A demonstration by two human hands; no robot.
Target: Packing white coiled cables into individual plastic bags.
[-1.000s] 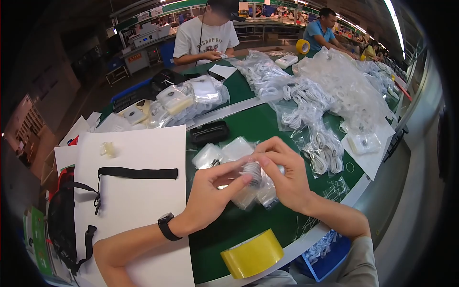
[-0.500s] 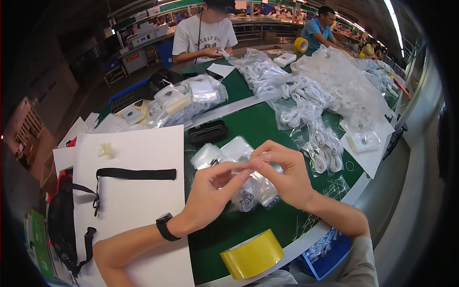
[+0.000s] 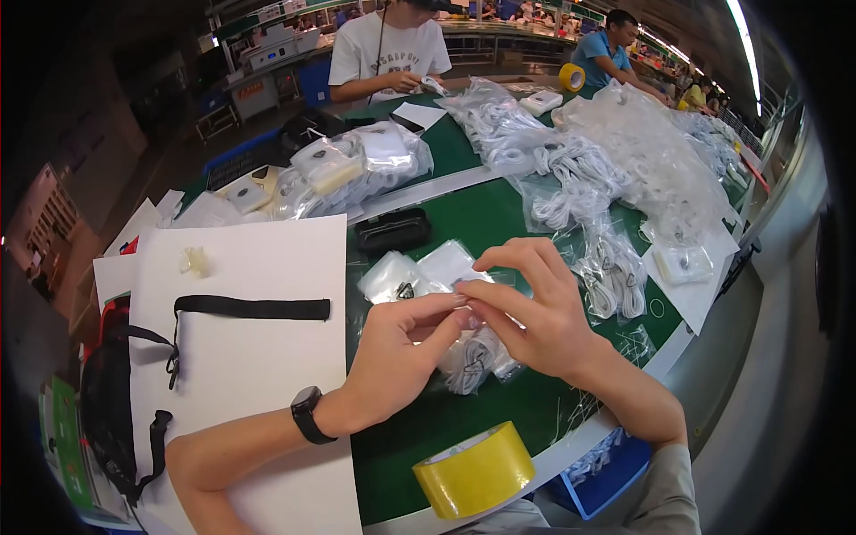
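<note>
Head view shows the left hand point(image 3: 401, 357) and the right hand point(image 3: 535, 312) meeting fingertip to fingertip over the green work mat point(image 3: 499, 205), both pinching the top edge of a small clear plastic bag point(image 3: 473, 357) that holds a coiled white cable. The bag hangs just below and toward the person from the pinching fingers, its long axis running roughly from the fingertips down toward the near table edge; both hands touch it, the left thumb and forefinger closed on the left of its mouth, the right fingers curled over the right. The film is glossy and crinkled, the cable inside a pale bundle with a dark tie. Just beyond the fingers lie two more small bagged pieces point(image 3: 419, 272); nearer the person stands a yellow tape roll point(image 3: 477, 468).
</note>
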